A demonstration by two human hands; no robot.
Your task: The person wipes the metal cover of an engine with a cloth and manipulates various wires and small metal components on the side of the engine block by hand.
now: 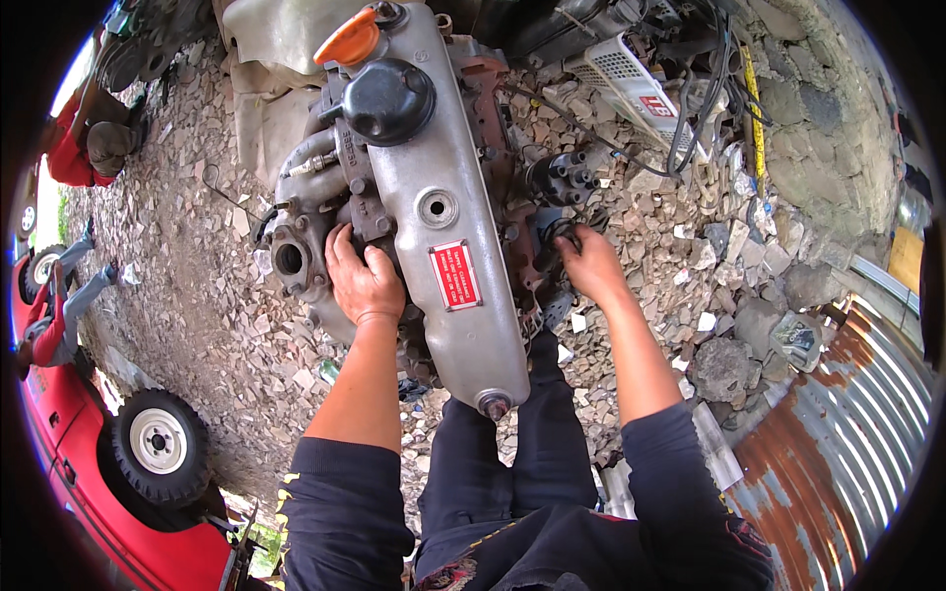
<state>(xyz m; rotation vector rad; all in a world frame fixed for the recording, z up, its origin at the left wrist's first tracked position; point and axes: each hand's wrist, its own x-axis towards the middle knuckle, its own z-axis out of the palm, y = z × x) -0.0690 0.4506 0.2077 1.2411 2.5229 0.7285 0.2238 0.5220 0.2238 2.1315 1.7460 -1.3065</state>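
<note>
An engine with a long grey metal valve cover (463, 340) stands in front of me, between my arms. A black round cap (389, 101) sits on the cover near its far end, beside an orange plastic piece (350, 39). My left hand (365, 286) rests on the engine's left side against the rusty metal manifold (367, 212), thumb apart from the fingers. On the right side, my right hand (594, 266) reaches low, its fingers closed by a dark, looped part. What they grip is partly hidden. Just beyond it is a black distributor (564, 179) with several stubs.
Broken stones cover the ground. A white plastic crate (631, 89) and black cables (705, 98) lie at the far right, near a stone wall (823, 128). Rusty corrugated sheet (828, 433) lies at near right. On the left are a red vehicle (74, 424) and other people (49, 315).
</note>
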